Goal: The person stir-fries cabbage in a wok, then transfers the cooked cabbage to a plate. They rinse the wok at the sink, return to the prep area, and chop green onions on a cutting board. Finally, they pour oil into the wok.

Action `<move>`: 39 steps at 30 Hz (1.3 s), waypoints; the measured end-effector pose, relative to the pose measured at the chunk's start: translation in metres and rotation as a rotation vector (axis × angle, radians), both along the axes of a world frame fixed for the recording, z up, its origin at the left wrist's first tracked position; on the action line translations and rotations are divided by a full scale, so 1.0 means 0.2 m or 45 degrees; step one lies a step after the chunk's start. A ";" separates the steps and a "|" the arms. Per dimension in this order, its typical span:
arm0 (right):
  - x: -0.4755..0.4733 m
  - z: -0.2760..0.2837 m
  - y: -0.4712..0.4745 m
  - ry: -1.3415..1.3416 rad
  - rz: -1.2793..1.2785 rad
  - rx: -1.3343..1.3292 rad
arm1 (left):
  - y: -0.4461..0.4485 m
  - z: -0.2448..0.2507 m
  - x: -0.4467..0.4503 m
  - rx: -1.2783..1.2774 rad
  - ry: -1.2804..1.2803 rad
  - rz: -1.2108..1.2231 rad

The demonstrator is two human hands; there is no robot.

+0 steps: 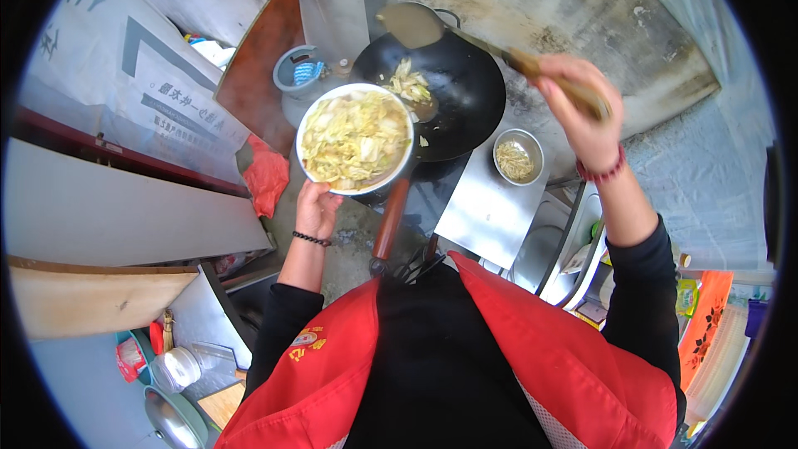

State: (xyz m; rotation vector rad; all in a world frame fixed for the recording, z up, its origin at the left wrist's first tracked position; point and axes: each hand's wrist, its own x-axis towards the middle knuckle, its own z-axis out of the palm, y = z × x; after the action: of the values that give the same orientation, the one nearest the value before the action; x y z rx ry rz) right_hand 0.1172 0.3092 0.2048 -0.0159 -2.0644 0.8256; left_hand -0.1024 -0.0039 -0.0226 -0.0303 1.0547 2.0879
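My left hand (318, 209) grips the near rim of a white bowl (354, 140) heaped with cooked cabbage (358, 137). The bowl is held over the left side of a black wok (467, 100). Some cabbage pieces (408, 82) and a little liquid lie in the wok, by the bowl's far right edge. My right hand (583, 100) is closed around the wooden handle of a wok spatula (413, 24), raised over the wok's far side. The spatula's handle looks blurred. The wok's wooden handle (393, 218) points towards me.
A metal bowl of pale shredded food (515, 161) stands on a steel surface (489, 212) right of the wok. A grey bucket with a blue cloth (299, 68) is at the far left, near a red plastic bag (267, 178). A stained wall (548, 12) rises behind the wok.
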 end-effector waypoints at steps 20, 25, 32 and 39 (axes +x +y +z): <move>-0.38 -0.26 0.24 -0.673 0.483 0.016 | -0.50 -0.14 0.00 -0.160 0.008 0.296; -0.34 -0.16 0.56 -0.654 -0.220 -0.553 | -0.47 -0.15 -0.02 -0.180 -0.008 0.313; -0.38 -0.44 0.84 -0.655 -0.354 -1.043 | -0.45 -0.16 -0.02 -0.131 -0.003 0.283; -0.33 -0.98 0.61 -0.277 -0.157 -1.877 | -0.41 -0.11 -0.03 -0.149 0.013 0.253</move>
State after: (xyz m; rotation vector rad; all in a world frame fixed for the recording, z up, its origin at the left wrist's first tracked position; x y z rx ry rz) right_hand 0.0516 0.4304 0.0085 -1.0345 -1.1685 2.1068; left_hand -0.1088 -0.0868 -0.0451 -0.1895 1.2221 2.2008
